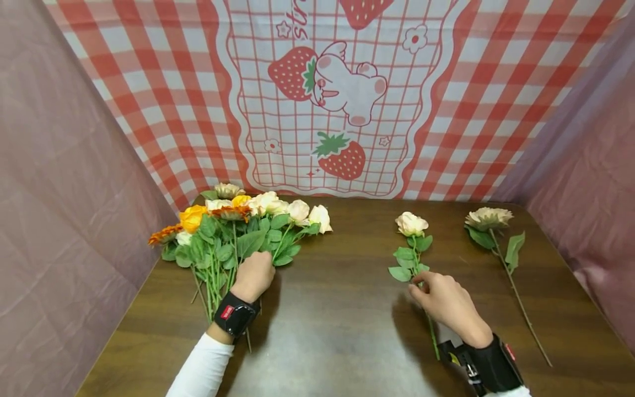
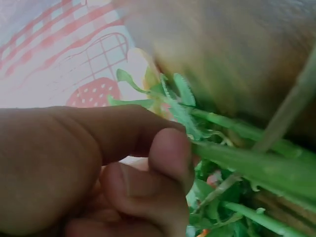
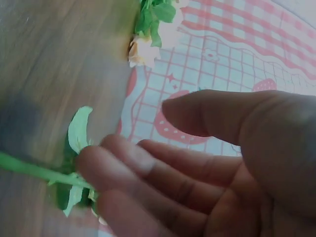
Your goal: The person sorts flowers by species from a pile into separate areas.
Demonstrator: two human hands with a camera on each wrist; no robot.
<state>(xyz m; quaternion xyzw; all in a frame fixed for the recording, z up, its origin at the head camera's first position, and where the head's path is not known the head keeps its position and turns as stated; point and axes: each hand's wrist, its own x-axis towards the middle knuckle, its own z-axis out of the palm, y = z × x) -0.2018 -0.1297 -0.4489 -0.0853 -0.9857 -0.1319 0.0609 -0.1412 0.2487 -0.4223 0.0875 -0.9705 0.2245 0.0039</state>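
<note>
On the left side of the table lies a bunch of flowers [image 1: 218,242], with orange, yellow and cream heads and many green leaves. My left hand [image 1: 254,275] is at the right edge of its stems. In the left wrist view, its thumb and curled fingers pinch a green flower stem [image 2: 247,165]; which head it belongs to is hidden. A single cream rose [image 1: 412,224] lies right of centre, head toward the back. Over its stem is my right hand [image 1: 448,306], thumb apart from the loosely bent fingers [image 3: 148,182], nothing between them.
At the far right lies another flower [image 1: 488,219], pale and wide-headed, with a long brown-green stem. A red-and-white checked cloth [image 1: 327,99] with strawberries hangs behind the wooden table [image 1: 337,320]. Pinkish drapes [image 1: 64,193] hang at both sides.
</note>
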